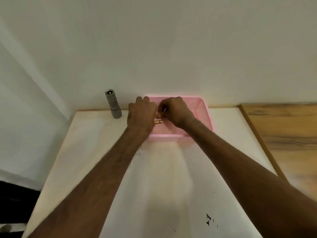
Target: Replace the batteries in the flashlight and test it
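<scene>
A grey metal flashlight [113,103] stands upright at the table's far left, against the wall, apart from both hands. A pink mesh basket [203,114] sits at the back middle of the table. Over the basket, my left hand [141,115] is closed around gold-coloured batteries [158,122]; one battery's end pokes out to the right. My right hand [175,111] pinches something small and thin between thumb and fingers, right beside the left hand; it may be wrapping or a battery end, and I cannot tell which.
The white table [163,177] has a black scuff mark [209,219] near its front right. A wood-grain surface [288,134] adjoins the table on the right. The white wall rises directly behind the basket and flashlight.
</scene>
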